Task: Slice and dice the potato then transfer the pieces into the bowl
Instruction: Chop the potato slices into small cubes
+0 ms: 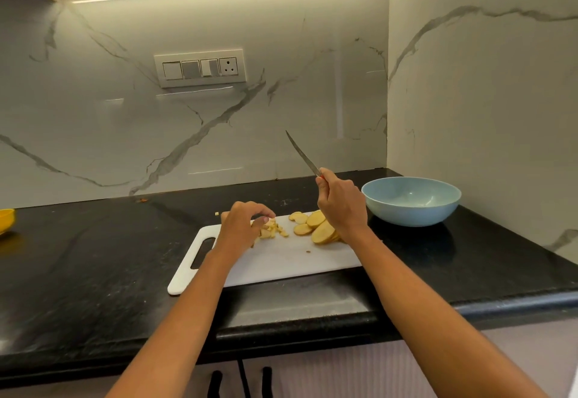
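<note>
Head view: cutting board (281, 260) as ref. Left hand (240, 229), fingers curled on diced potato (272, 230) at board's far-left; slices (316, 225) far-right, under right hand (341, 207) gripping raised knife (302, 154). Bowl (411, 205) right of board, apparently empty.

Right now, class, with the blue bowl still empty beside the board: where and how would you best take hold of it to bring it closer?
Probably grip the blue bowl by its near rim, thumb inside and fingers under the outer wall. Come from the front-left, the cutting board side: the walls close off its back and right. The sides flare smoothly without handles, so only the rim offers purchase.
</note>
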`<action>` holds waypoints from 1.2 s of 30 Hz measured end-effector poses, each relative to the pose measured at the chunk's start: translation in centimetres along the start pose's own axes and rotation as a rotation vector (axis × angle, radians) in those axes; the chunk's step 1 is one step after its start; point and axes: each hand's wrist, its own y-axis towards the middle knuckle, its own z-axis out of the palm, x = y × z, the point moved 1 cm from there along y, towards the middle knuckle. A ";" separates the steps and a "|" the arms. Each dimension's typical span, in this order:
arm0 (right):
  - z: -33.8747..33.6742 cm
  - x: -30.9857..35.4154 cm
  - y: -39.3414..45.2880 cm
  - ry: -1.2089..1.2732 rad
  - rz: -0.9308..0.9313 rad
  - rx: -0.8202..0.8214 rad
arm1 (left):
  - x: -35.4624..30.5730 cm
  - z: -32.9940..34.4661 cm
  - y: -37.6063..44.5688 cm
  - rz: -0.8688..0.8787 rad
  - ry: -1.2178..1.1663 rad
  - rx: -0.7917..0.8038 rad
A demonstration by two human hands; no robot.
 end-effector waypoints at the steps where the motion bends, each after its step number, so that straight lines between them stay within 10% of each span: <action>1: 0.0 0.0 0.0 0.004 -0.001 -0.002 | -0.4 0.2 0.0 0.014 -0.020 -0.004; 15: 0.1 0.2 0.3 0.041 -0.001 -0.010 | -3.4 3.7 1.4 -0.032 0.116 0.354; 27: 0.0 0.0 0.2 0.060 0.027 -0.041 | -3.4 2.0 1.4 0.022 0.341 -0.060; 36: -0.1 -0.2 0.1 0.067 0.055 -0.016 | -3.0 0.3 -0.4 -0.047 0.038 -0.146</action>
